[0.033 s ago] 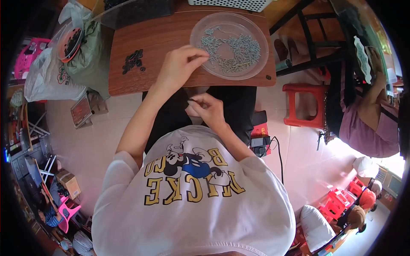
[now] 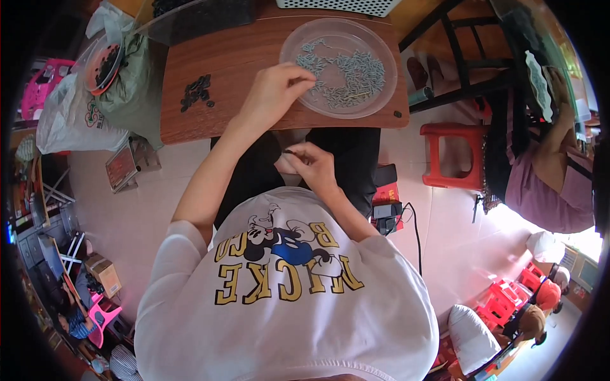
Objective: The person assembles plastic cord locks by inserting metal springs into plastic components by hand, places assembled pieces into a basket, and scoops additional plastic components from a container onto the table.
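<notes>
My left hand [image 2: 272, 92] reaches over the left rim of a round clear plastic tray [image 2: 289, 44], its thumb and fingertips pinched together. Whatever they may hold is too small to make out. Small grey-blue screws [image 2: 362, 70], several of them in a loose ring, lie in the tray. My right hand [image 2: 316, 170] hovers above my lap, just off the table's near edge, closed in a pinch on a small black piece [image 2: 288, 152]. Similar small black pieces [image 2: 196, 92] are heaped on the left of the brown wooden table [image 2: 222, 63], and a single one [image 2: 398, 114] rests by its right corner.
A dark bin [image 2: 197, 22] and a white perforated basket [image 2: 337, 6] stand at the table's far edge. Bags [image 2: 136, 82] and a bowl of black pieces [image 2: 105, 66] are at the left. On the right are a red stool [image 2: 452, 152] and a seated person [image 2: 549, 184].
My left hand has shifted very slightly to the right over the tray's rim. My right hand stays almost in the same place, still pinched.
</notes>
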Motion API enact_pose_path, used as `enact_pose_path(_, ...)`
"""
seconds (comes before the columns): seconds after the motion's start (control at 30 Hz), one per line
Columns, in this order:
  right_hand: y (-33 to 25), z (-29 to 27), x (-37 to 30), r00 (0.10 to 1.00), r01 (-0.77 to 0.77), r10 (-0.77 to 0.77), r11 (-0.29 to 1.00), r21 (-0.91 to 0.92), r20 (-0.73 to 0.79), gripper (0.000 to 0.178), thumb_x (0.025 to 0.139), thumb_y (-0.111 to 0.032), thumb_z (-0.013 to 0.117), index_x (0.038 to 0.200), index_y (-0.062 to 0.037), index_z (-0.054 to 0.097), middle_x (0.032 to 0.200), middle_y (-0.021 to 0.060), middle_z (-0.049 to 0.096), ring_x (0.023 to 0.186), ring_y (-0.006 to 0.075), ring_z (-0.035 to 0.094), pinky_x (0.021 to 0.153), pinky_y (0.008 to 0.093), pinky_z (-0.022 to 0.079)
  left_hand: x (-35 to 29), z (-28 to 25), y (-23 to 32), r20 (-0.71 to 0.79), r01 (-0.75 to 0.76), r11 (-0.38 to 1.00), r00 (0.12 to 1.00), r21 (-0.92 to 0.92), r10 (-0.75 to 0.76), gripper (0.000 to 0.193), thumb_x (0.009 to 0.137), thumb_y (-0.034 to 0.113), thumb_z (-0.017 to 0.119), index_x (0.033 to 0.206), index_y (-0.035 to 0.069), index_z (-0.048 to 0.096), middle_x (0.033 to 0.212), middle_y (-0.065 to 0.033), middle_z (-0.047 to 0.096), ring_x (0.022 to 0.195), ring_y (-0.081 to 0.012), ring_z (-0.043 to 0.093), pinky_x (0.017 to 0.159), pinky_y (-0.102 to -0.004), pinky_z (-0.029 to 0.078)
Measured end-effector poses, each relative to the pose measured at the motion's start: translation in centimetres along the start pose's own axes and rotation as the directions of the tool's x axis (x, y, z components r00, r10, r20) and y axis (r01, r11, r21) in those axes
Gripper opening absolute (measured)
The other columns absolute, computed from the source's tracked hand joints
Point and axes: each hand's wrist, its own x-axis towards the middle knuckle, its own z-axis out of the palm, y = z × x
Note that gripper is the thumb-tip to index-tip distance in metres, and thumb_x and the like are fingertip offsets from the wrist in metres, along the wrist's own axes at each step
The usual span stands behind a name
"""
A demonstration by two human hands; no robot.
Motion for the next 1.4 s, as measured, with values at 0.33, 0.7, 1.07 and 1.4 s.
enact_pose_path(0.33, 2.1, -4.3, -1.6, 0.983, 0.006, 0.005, 0.998, 0.058, -0.182, 0.013, 0.080, -0.001, 0.067, 0.092, 0.0003, 0.068, 0.079, 0.0018, 0.065, 0.068, 0.0040, 0.056, 0.061, 0.0180, 0.046, 7.8, 7.4, -1.7, 0.102, 0.187, 0.945, 0.970, 0.268, -0.221, 0.016, 0.076, 0.012, 0.068, 0.088, 0.001, 0.070, 0.069, -0.0128, 0.067, 0.065, -0.0214, 0.066, 0.064, -0.0328, 0.050)
enact_pose_path(0.7, 0.8, -4.8, -1.0, 0.984, -0.017, 0.046, 0.987, 0.161, -0.174, 0.014, 0.078, -0.004, 0.068, 0.092, -0.0027, 0.069, 0.076, 0.0035, 0.064, 0.065, 0.0075, 0.055, 0.062, 0.0198, 0.045, 7.5, 8.0, -2.9, 0.150, 0.026, 0.935, 0.985, 0.355, -0.084, 0.011, 0.076, 0.006, 0.064, 0.085, 0.001, 0.069, 0.072, -0.0166, 0.066, 0.071, -0.0290, 0.066, 0.068, -0.0373, 0.050)
enact_pose_path(1.07, -6.3, -6.3, 2.5, 0.969, 0.165, -0.041, 0.845, 0.508, -0.245, 0.017, 0.083, 0.000, 0.064, 0.100, 0.0031, 0.065, 0.086, 0.0056, 0.066, 0.072, 0.0072, 0.056, 0.068, 0.0191, 0.045, 5.4, 6.9, -2.2, 0.012, -0.193, 0.946, 0.980, 0.262, 0.197, 0.015, 0.080, -0.001, 0.058, 0.094, -0.003, 0.060, 0.089, -0.0172, 0.064, 0.082, -0.0341, 0.062, 0.072, -0.0378, 0.048)
enact_pose_path(1.4, -9.5, -3.8, 3.9, 0.985, 0.072, 0.010, 0.887, 0.455, -0.175, 0.021, 0.082, 0.000, 0.065, 0.103, 0.0029, 0.065, 0.086, 0.0071, 0.067, 0.077, 0.0104, 0.063, 0.068, 0.0201, 0.049, -4.8, 0.5, -0.5, 0.254, 0.315, 0.138, 0.906, -0.939, -0.337, 0.012, 0.086, 0.004, 0.062, 0.097, 0.000, 0.064, 0.089, -0.0066, 0.065, 0.076, -0.0110, 0.061, 0.068, -0.0200, 0.051)
